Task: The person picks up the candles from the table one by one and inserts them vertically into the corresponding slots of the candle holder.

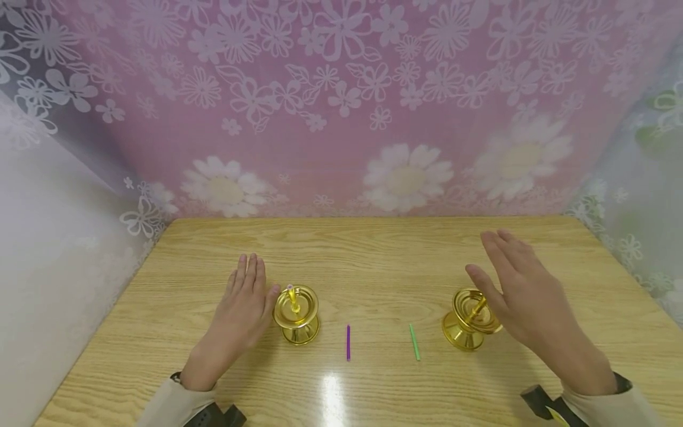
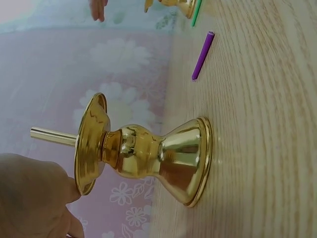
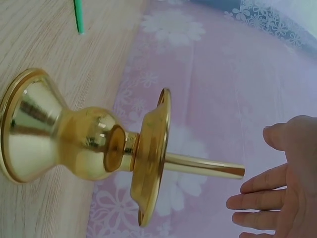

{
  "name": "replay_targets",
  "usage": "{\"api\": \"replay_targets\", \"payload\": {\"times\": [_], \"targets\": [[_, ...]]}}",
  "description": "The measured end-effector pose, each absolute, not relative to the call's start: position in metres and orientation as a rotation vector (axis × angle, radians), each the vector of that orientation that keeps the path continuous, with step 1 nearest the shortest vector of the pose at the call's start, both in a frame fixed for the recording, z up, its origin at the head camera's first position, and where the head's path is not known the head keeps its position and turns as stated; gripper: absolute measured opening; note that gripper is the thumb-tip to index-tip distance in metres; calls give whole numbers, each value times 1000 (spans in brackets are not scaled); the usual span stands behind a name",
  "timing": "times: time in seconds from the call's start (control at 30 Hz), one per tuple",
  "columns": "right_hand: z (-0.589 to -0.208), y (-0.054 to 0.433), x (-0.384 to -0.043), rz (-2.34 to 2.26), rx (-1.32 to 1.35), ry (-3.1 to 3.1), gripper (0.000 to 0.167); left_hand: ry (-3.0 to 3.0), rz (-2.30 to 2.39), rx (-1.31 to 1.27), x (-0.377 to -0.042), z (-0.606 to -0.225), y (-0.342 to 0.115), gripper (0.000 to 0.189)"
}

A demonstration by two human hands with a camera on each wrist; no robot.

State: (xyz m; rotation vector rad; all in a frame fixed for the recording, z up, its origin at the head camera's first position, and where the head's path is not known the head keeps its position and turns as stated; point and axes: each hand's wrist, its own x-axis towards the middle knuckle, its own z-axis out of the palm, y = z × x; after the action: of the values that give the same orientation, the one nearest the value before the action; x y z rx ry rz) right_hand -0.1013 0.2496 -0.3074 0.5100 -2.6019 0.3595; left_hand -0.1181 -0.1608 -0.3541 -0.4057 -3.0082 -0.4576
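Note:
On the wooden table stand two gold candle holders, each with a dish and a thin upright tube. My left hand (image 1: 241,309) is beside the left candle holder (image 1: 299,335), fingers straight, thumb next to the dish rim. Whether the thumb touches the rim I cannot tell; in the left wrist view the dish (image 2: 89,148) partly hides the hand. Over the right side of the right candle holder (image 1: 462,335) hovers my right hand (image 1: 533,299), fingers extended and holding nothing. The right wrist view shows this hand apart from the holder's tube (image 3: 205,166). Between the holders lie a purple stick (image 1: 348,343) and a green stick (image 1: 414,342).
The wooden table (image 1: 341,255) meets a pink flowered cloth (image 1: 320,130) at its back edge. Pale flowered cloths (image 1: 645,178) close off the sides. A bright light reflection (image 1: 332,394) shows on the near part of the tabletop.

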Motion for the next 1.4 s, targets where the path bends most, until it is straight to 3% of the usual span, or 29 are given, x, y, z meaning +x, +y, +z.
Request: {"api": "replay_targets", "payload": {"times": [1.4], "targets": [[-316,177,-102,384,805,-2368,65,-2977,-390,-369,-116,-353,-154,64]]}}
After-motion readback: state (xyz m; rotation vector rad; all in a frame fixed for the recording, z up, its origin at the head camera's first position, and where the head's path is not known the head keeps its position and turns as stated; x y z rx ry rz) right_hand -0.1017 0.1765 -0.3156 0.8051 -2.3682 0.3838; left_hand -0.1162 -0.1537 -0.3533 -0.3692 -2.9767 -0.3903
